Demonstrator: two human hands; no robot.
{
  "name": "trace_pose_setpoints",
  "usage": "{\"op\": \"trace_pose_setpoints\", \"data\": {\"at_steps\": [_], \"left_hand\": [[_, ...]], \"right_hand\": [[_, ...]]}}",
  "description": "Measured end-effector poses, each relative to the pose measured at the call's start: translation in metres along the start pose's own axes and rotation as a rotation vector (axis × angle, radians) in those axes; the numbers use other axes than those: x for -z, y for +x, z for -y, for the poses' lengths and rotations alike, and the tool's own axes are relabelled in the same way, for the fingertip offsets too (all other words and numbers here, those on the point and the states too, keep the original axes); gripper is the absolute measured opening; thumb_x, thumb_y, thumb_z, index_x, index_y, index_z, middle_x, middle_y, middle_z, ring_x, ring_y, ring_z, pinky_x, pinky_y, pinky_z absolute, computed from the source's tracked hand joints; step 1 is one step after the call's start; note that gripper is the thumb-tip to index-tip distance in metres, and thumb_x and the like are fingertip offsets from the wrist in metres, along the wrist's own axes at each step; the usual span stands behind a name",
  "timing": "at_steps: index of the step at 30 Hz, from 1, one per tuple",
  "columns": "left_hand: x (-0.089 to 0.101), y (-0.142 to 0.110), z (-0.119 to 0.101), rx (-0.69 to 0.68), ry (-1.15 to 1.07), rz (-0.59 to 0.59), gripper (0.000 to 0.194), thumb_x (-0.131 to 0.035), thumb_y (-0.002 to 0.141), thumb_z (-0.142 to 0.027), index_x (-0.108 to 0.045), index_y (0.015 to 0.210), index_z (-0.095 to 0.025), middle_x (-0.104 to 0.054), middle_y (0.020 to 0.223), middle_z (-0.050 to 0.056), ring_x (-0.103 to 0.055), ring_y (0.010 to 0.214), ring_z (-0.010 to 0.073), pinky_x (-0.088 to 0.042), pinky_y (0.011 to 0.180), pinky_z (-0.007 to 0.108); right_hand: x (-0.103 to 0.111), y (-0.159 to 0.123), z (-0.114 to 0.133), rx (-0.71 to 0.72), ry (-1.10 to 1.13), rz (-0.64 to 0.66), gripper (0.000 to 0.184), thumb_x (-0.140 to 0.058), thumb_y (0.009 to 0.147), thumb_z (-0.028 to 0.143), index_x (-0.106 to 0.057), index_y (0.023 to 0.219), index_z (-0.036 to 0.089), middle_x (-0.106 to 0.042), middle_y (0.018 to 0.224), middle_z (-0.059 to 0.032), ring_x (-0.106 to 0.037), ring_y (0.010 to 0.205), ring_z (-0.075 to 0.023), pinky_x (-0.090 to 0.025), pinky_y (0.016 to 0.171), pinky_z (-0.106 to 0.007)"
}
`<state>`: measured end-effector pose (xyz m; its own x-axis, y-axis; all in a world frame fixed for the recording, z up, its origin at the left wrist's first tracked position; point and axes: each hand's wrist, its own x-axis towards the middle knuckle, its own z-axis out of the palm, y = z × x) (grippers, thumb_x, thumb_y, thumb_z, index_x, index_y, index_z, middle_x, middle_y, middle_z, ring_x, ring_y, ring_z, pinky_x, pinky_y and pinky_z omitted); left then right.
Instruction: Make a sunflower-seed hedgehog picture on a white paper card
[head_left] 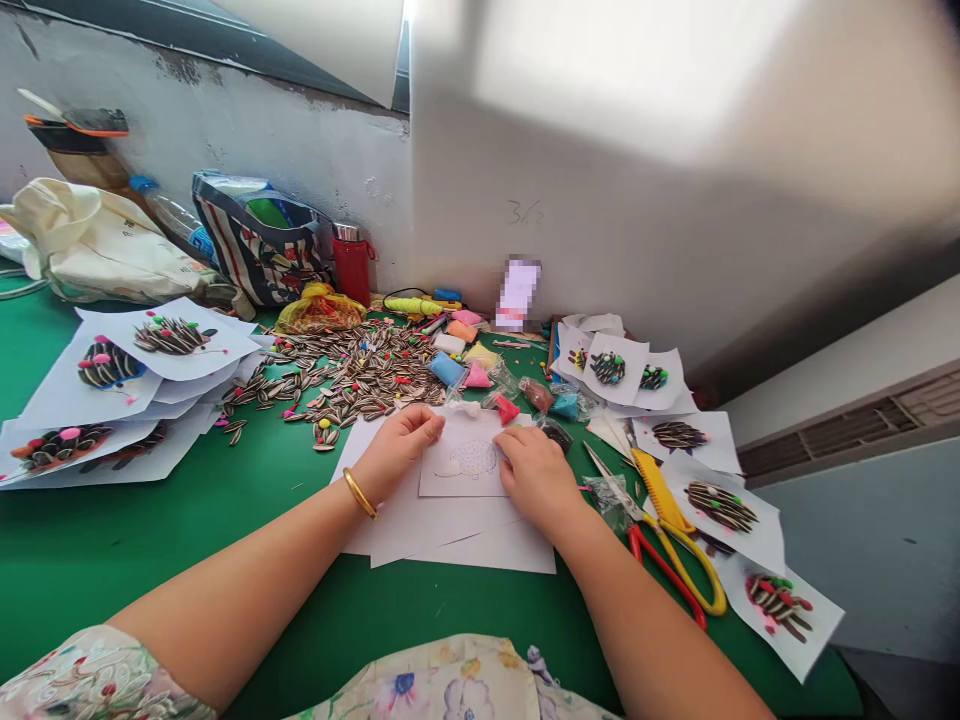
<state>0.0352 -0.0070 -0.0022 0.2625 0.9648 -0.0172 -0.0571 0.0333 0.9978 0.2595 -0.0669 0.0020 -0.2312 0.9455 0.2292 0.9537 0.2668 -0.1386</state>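
Note:
A small white sheet of paper (pixel 457 482) with a hedgehog-like outline drawn on it lies over several larger white sheets (pixel 465 545). At its left edge my left hand (pixel 397 450), with a gold bangle at the wrist, is closed with thumb and fingers pinched together. On the right edge rest the curled fingers of my right hand (pixel 541 478). Just beyond the sheet lie small packets of coloured clay, among them a blue packet (pixel 448 370) and a red packet (pixel 506 409). A heap of striped sunflower seeds (pixel 360 370) spreads to the left of them.
Seed-decorated pictures are stacked at left (pixel 217 350) and right (pixel 750 480). Scissors (pixel 679 560) and a yellow utility knife (pixel 660 488) lie beside my right forearm. A red flask (pixel 351 265), a patterned bag (pixel 262 245) and a propped phone (pixel 517 293) stand along the wall.

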Motion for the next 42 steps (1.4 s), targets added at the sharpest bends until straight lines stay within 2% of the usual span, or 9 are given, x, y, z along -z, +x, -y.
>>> {"op": "trace_pose_setpoints", "data": {"at_steps": [6, 12, 17, 20, 23, 29, 33, 37, 42], "left_hand": [[0.0, 0.002, 0.001, 0.02, 0.047, 0.003, 0.047, -0.071, 0.073, -0.064, -0.066, 0.074, -0.017, -0.064, 0.075, 0.003, -0.057, 0.074, 0.0177, -0.046, 0.073, 0.03], [0.0, 0.0, -0.003, -0.016, 0.047, -0.014, 0.052, -0.063, 0.08, -0.067, -0.062, 0.063, -0.018, -0.059, 0.066, 0.002, -0.053, 0.068, 0.0163, -0.043, 0.068, 0.029], [-0.006, -0.007, -0.018, 0.049, -0.275, 0.037, 0.048, -0.075, 0.075, -0.059, -0.056, 0.062, -0.017, -0.055, 0.066, -0.001, -0.053, 0.069, 0.0131, -0.048, 0.077, 0.03], [-0.012, -0.013, -0.031, 0.163, -0.469, 0.035, 0.04, -0.083, 0.07, -0.05, -0.064, 0.076, -0.016, -0.058, 0.074, -0.001, -0.057, 0.074, 0.0117, -0.05, 0.082, 0.03], [-0.015, -0.018, -0.04, 0.239, -0.542, 0.028, 0.038, -0.083, 0.071, -0.048, -0.064, 0.078, -0.016, -0.057, 0.072, -0.002, -0.055, 0.07, 0.0096, -0.05, 0.078, 0.027], [-0.011, -0.022, -0.039, 0.219, -0.46, 0.102, 0.039, -0.087, 0.067, -0.044, -0.06, 0.07, -0.016, -0.057, 0.072, -0.002, -0.054, 0.07, 0.0096, -0.048, 0.077, 0.026], [-0.009, -0.02, -0.031, 0.116, -0.38, 0.08, 0.038, -0.083, 0.069, -0.049, -0.065, 0.075, -0.016, -0.059, 0.076, 0.0, -0.054, 0.073, 0.0121, -0.047, 0.078, 0.029], [-0.005, -0.021, -0.021, 0.011, -0.231, 0.087, 0.047, -0.066, 0.082, -0.061, -0.057, 0.065, -0.017, -0.054, 0.068, 0.0, -0.05, 0.069, 0.0136, -0.043, 0.071, 0.029], [0.001, -0.022, -0.014, -0.035, -0.059, 0.121, 0.034, -0.079, 0.072, -0.047, -0.062, 0.076, -0.018, -0.058, 0.075, -0.001, -0.052, 0.071, 0.0136, -0.044, 0.069, 0.027]], "right_hand": [[-0.002, 0.0, -0.012, -0.029, -0.083, -0.089, 0.032, -0.056, 0.082, 0.004, -0.068, 0.104, 0.023, -0.069, 0.116, -0.0091, -0.056, 0.107, -0.0276, -0.04, 0.086, -0.043], [0.0, 0.004, 0.004, -0.003, 0.01, -0.163, 0.028, -0.058, 0.084, 0.01, -0.069, 0.107, 0.023, -0.07, 0.115, -0.0081, -0.056, 0.108, -0.0263, -0.036, 0.09, -0.044], [0.004, 0.007, 0.02, 0.035, 0.081, -0.199, 0.025, -0.058, 0.087, 0.012, -0.069, 0.107, 0.023, -0.07, 0.114, -0.0068, -0.057, 0.107, -0.0243, -0.036, 0.091, -0.042], [0.013, 0.007, 0.026, 0.058, 0.128, -0.211, 0.025, -0.058, 0.088, 0.014, -0.069, 0.108, 0.023, -0.069, 0.115, -0.0069, -0.057, 0.109, -0.0244, -0.037, 0.093, -0.042], [0.028, 0.006, 0.031, 0.073, 0.2, -0.201, 0.025, -0.057, 0.089, 0.015, -0.068, 0.109, 0.023, -0.069, 0.115, -0.0071, -0.058, 0.11, -0.0247, -0.039, 0.094, -0.043], [0.054, 0.005, 0.044, 0.108, 0.309, -0.218, 0.023, -0.057, 0.091, 0.019, -0.069, 0.11, 0.024, -0.068, 0.117, -0.0071, -0.059, 0.112, -0.025, -0.044, 0.098, -0.043], [0.044, 0.008, 0.048, 0.118, 0.355, -0.238, 0.025, -0.056, 0.091, 0.019, -0.069, 0.112, 0.024, -0.069, 0.115, -0.0073, -0.059, 0.111, -0.0248, -0.046, 0.097, -0.043], [0.02, 0.008, 0.049, 0.102, 0.413, -0.25, 0.025, -0.054, 0.092, 0.019, -0.069, 0.112, 0.023, -0.069, 0.111, -0.0075, -0.06, 0.107, -0.0241, -0.047, 0.095, -0.042], [0.006, 0.002, 0.046, 0.119, 0.438, -0.23, 0.026, -0.054, 0.093, 0.02, -0.069, 0.114, 0.023, -0.07, 0.107, -0.0074, -0.061, 0.103, -0.024, -0.046, 0.091, -0.041]]}}
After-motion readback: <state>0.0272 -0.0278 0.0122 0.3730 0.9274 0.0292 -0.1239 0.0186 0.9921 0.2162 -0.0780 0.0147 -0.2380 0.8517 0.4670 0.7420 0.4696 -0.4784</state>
